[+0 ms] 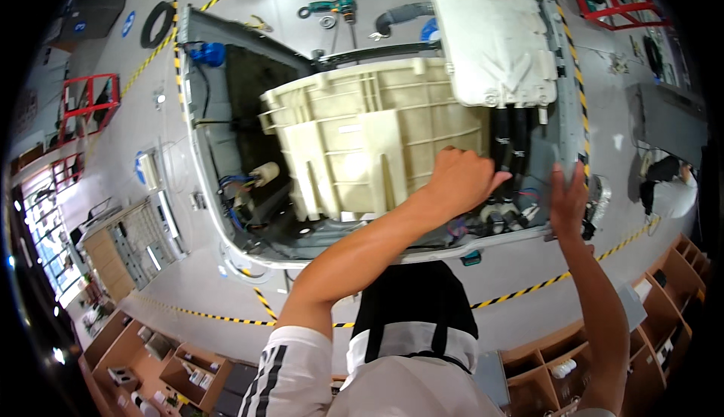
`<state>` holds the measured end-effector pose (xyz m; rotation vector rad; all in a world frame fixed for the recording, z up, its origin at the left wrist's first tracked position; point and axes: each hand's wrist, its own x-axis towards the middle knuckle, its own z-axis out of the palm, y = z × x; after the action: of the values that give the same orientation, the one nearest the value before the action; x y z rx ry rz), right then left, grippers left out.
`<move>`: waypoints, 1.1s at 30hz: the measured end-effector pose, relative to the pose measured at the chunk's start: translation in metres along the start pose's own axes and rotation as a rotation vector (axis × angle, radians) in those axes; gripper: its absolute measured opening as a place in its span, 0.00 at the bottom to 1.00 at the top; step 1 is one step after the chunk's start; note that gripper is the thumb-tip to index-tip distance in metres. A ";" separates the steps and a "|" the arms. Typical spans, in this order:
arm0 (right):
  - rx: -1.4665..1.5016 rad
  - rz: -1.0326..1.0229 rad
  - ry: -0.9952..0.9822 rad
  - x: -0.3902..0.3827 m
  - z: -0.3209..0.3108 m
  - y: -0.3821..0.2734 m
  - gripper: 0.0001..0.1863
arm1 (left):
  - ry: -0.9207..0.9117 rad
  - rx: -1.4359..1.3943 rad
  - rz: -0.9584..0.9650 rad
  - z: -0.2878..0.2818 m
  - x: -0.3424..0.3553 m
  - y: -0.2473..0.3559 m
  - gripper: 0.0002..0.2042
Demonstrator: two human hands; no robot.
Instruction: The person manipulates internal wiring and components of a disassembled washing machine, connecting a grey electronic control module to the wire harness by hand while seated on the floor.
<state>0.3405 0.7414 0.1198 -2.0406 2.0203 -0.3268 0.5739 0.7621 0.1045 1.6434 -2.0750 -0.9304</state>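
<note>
Before me lies an opened washing machine cabinet [197, 127] with a large ribbed cream plastic tub [354, 130] inside. My left hand [460, 179] is curled into a fist over the tub's right side, thumb sticking out toward two black hoses [519, 142]. What its fingers hold, if anything, is hidden. At the cabinet's right edge my right hand [567, 202] has its fingers stretched apart, slightly blurred, against or just above the rim; I cannot tell whether it touches. Wires and small fittings [498, 217] sit at the hoses' lower ends. A white plastic housing [494, 36] covers the tub's far right corner.
Beyond the cabinet, a teal cordless drill [339, 7] and a grey corrugated hose [407, 16] lie on the floor. Yellow-black tape [520, 294] marks the floor around. Brown compartment shelving [543, 375] stands behind me; red-framed racks [90, 100] are farther left. Another person [671, 187] is low at the right.
</note>
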 end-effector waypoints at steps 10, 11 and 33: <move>0.093 -0.002 -0.038 0.004 -0.001 -0.008 0.20 | -0.088 0.148 0.069 -0.019 -0.012 -0.001 0.21; 0.116 -0.009 -0.033 0.003 -0.001 -0.009 0.20 | -0.078 0.142 0.047 -0.027 -0.020 -0.003 0.19; 0.138 0.031 -0.034 0.003 -0.004 -0.007 0.23 | 0.135 0.158 -0.165 -0.063 -0.140 -0.033 0.27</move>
<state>0.3460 0.7387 0.1256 -1.9170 1.9500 -0.4102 0.6766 0.8737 0.1472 1.9266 -1.9903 -0.6969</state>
